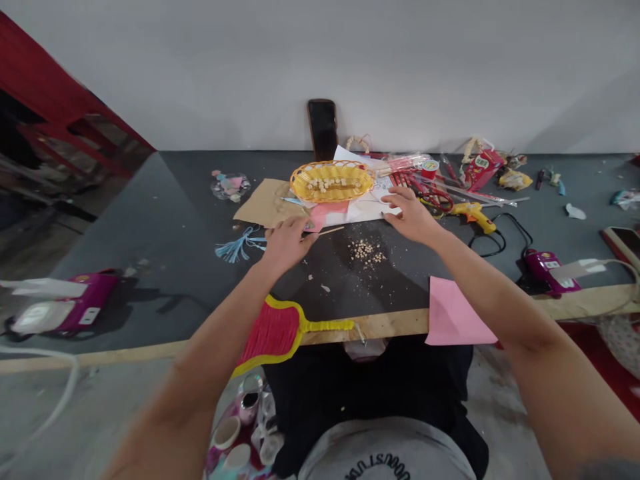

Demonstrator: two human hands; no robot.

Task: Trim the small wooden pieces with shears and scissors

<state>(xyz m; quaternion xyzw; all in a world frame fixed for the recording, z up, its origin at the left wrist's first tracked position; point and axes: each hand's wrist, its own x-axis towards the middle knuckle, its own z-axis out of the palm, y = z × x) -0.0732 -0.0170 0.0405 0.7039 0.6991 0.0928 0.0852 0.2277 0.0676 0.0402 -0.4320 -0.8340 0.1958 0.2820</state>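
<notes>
My left hand (290,243) is at the near edge of a brown paper sheet (267,203). Its fingers are curled toward the thumb, and what lies between them is too small to make out. A thin stick (332,231) points right from the thumb tip. My right hand (413,217) is open over the right side of white paper (367,211), fingers apart. Between the hands, a yellow woven basket (333,193) with small pale pieces rests on the papers, beside pink paper (327,215). Small beige beads (367,253) lie scattered in front.
A blue tassel (237,247) lies left, and a red fan with yellow edging (275,330) overhangs the front edge. Pink paper (455,312) hangs over it too. A yellow glue gun (473,215) and its cord are right. A phone (323,128) leans on the wall.
</notes>
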